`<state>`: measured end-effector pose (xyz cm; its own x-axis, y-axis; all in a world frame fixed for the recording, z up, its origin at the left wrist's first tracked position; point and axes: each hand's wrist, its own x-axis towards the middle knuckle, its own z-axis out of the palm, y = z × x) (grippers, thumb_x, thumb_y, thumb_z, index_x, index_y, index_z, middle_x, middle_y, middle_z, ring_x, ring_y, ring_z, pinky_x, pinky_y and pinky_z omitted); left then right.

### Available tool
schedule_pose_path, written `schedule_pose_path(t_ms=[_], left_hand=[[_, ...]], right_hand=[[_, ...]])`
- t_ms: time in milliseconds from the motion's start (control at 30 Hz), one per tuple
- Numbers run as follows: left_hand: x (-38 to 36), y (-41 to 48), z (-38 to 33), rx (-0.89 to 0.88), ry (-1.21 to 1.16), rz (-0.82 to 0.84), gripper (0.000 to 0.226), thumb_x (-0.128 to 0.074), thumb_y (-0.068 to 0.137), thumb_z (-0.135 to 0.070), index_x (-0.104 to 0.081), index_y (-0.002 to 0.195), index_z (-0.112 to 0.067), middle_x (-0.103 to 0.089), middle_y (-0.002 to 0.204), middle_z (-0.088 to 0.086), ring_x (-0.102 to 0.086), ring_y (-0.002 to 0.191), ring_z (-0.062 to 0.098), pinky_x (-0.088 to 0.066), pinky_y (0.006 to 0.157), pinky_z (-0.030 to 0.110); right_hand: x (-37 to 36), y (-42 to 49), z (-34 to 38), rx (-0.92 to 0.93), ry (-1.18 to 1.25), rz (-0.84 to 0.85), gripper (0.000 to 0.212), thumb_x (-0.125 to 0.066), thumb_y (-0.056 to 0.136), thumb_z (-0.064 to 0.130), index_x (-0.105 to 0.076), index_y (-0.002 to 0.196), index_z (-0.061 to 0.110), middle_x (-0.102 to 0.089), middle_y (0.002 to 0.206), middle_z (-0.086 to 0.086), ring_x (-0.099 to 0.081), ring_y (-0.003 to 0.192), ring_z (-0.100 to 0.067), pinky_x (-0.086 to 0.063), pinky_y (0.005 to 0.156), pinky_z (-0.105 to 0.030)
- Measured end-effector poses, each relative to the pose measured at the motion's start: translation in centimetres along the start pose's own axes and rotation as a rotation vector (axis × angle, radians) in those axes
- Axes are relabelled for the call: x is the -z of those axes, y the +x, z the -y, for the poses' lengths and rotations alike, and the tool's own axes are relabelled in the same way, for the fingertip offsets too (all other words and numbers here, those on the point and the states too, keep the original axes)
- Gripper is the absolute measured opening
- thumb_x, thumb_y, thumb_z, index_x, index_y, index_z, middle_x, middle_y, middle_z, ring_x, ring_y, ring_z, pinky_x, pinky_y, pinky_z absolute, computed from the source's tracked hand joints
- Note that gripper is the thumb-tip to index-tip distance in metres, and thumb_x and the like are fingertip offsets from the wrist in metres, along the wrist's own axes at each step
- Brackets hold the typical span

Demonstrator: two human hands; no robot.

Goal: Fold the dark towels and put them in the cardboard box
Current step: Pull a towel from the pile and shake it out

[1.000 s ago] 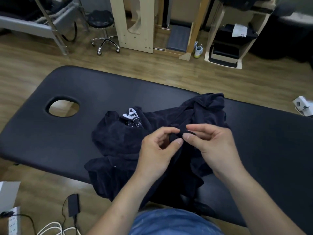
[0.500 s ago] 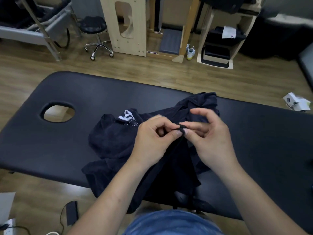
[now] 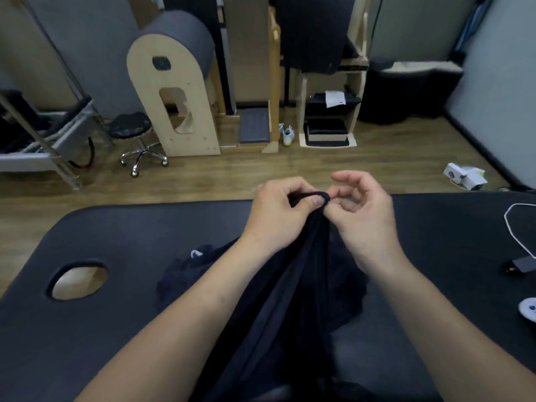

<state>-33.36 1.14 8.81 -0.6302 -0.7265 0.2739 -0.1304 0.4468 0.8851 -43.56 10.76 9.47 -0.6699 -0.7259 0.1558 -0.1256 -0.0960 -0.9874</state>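
Note:
A dark navy towel (image 3: 301, 285) hangs from my hands, lifted above the black padded table (image 3: 130, 236). My left hand (image 3: 278, 213) is shut on the towel's top edge, thumb pressed over the hem. My right hand (image 3: 359, 210) pinches the same hem right beside it with thumb and forefinger, the other fingers curled loosely. The towel's lower part lies bunched on the table, a white logo (image 3: 195, 253) showing at its left. No cardboard box is in view.
The table has an oval face hole (image 3: 78, 281) at the left. A white cable (image 3: 513, 227), a black charger (image 3: 522, 266) and a round white object (image 3: 528, 313) lie at its right end. Beyond are a rolling stool (image 3: 133, 134), wooden equipment (image 3: 171, 91) and a small white box (image 3: 464, 175) on the floor.
Both hands have risen, lifting the towel's edge off the table so the cloth now hangs between my arms. The camera view has tilted up toward the room.

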Motion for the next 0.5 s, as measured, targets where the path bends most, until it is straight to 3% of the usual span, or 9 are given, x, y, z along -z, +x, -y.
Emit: schedule_pose_path(t_ms=[133, 233, 367, 500], left_hand=[[0.8, 6.5, -6.7, -0.288, -0.002, -0.106, 0.011, -0.071, 0.081, -0.017, -0.07, 0.075, -0.026, -0.068, 0.071, -0.013, -0.063, 0.07, 0.003, -0.051, 0.069, 0.026], [1.3, 11.0, -12.8, -0.494, -0.003, -0.148, 0.014, -0.068, 0.084, -0.014, -0.071, 0.078, -0.026, -0.068, 0.072, -0.016, -0.063, 0.071, 0.0, -0.051, 0.07, 0.023], [2.4, 16.3, -18.8, -0.582, -0.078, -0.205, 0.021, -0.065, 0.088, -0.014, -0.068, 0.076, -0.031, -0.066, 0.071, -0.019, -0.06, 0.071, -0.001, -0.049, 0.072, 0.021], [5.6, 20.6, -21.6, -0.492, -0.163, -0.331, 0.019, -0.064, 0.09, -0.014, -0.07, 0.075, -0.023, -0.065, 0.068, -0.012, -0.058, 0.069, 0.006, -0.049, 0.07, 0.024]], right_hand=[[2.1, 5.2, 5.8, 0.26, -0.018, -0.048, 0.032, -0.071, 0.078, -0.006, -0.059, 0.091, 0.021, -0.062, 0.081, 0.004, -0.058, 0.069, -0.001, -0.05, 0.068, -0.018], [2.6, 8.2, 7.0, 0.327, -0.094, -0.048, 0.025, -0.075, 0.071, 0.008, -0.058, 0.086, 0.021, -0.07, 0.082, 0.002, -0.065, 0.073, -0.01, -0.054, 0.068, -0.032], [3.6, 11.5, 4.1, 0.21, -0.239, -0.064, 0.023, -0.071, 0.077, 0.011, -0.065, 0.096, 0.023, -0.073, 0.092, 0.009, -0.068, 0.088, -0.011, -0.054, 0.078, -0.03], [7.7, 14.0, 0.1, 0.038, -0.468, -0.142, 0.01, -0.072, 0.084, 0.017, -0.063, 0.088, 0.014, -0.069, 0.083, 0.001, -0.065, 0.08, -0.02, -0.048, 0.064, -0.03]])
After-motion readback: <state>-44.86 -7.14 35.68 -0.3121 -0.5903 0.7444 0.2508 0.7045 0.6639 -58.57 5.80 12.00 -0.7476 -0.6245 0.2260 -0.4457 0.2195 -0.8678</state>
